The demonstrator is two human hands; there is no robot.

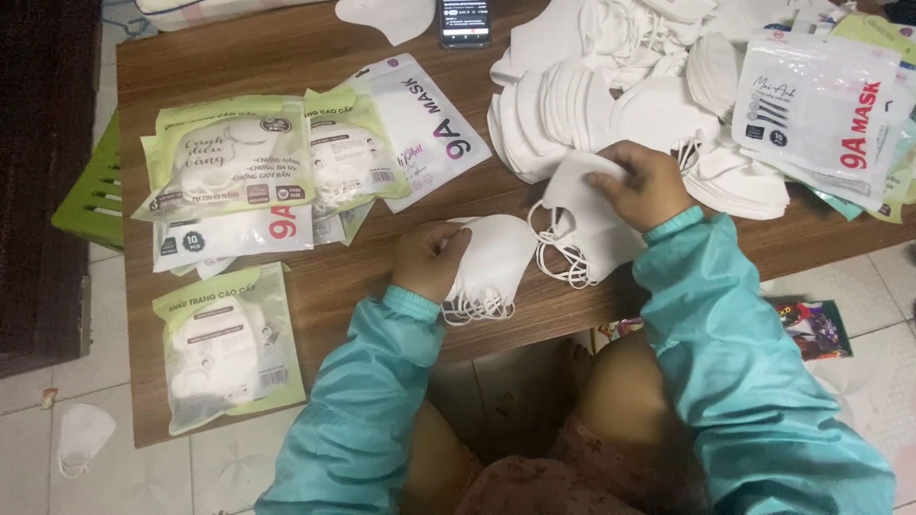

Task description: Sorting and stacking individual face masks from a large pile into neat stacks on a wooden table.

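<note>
Low wooden worktop (286, 38) lies under the fingers; pale tiled floor (29, 401) beyond its edges. Green slatted stool (91, 195) and dark wooden furniture (43, 143) stand far left of the fingers.

The masks (496, 253) are white, matt, soft non-woven cloth with thin elastic loops. The table (324, 277) is brown wood, smooth with visible grain. At nine o'clock, the packets (229, 162) are glossy plastic film. The sleeves (716, 324) are smooth teal fabric with a slight sheen.

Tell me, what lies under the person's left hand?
A small stack of white face masks, ear loops dangling, lies under the left hand on the wooden table. How many are stacked is hidden.
</note>
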